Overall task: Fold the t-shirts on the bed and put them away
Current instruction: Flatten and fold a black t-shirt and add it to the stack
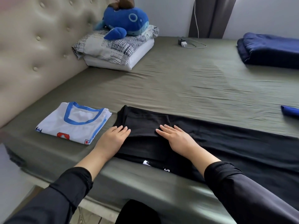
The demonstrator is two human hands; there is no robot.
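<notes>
one shirt looks finished: the white t-shirt with blue trim (pixel 73 124) is lying folded into a neat square on the bed (pixel 186 81), near the left end just beside the padded headboard (pixel 37 42). the black t-shirt (pixel 226 147) is the one being worked on, and it seems only partly folded; its left end is doubled over into a flat panel while the rest is stretching out long across the near edge of the bed toward the right, with a bit of white print showing near the edge. a corner of blue cloth (pixel 290 111) is peeking in at the far right, possibly another shirt waiting, though i cannot tell what it is. nothing appears put away yet, so i would judge the job somewhere around its middle, with more folds on the black one and the storing to come. the left hand (pixel 113 137) is lying flat with fingers (pixel 123 129) straight and together, pressing the left edge of the folded panel, partly on the sheet. the right hand (pixel 175 137) is also flat, fingers (pixel 163 129) extended and slightly spread, resting on the folded panel's near right part. neither hand is gripping anything; both are smoothing or pinning the cloth, which is lying directly under the fingertips.
</notes>
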